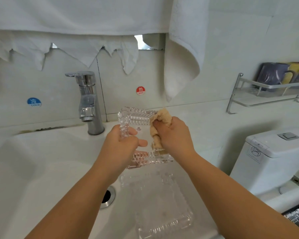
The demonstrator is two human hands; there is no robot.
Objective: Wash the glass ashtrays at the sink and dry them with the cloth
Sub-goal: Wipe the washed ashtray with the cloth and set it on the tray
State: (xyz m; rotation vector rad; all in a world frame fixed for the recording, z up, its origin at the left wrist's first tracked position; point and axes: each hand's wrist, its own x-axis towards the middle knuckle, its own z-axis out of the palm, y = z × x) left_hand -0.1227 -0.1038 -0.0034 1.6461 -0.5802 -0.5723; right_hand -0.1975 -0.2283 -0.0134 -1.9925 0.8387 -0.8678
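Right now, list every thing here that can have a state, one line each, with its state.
Held ashtray: lifted over the sink, tilted, being wiped.
Second ashtray: lying flat on the counter.
Cloth: bunched, pressed against the held ashtray.
Faucet: no water running.
Left hand: gripping the held ashtray.
Right hand: gripping the cloth.
Drain: open.

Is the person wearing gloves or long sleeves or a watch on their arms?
No. The left hand and the right hand are both bare, with no gloves. No rings, watch or bracelet show. Both forearms are uncovered all the way to the bottom of the picture, so no sleeve is in view.
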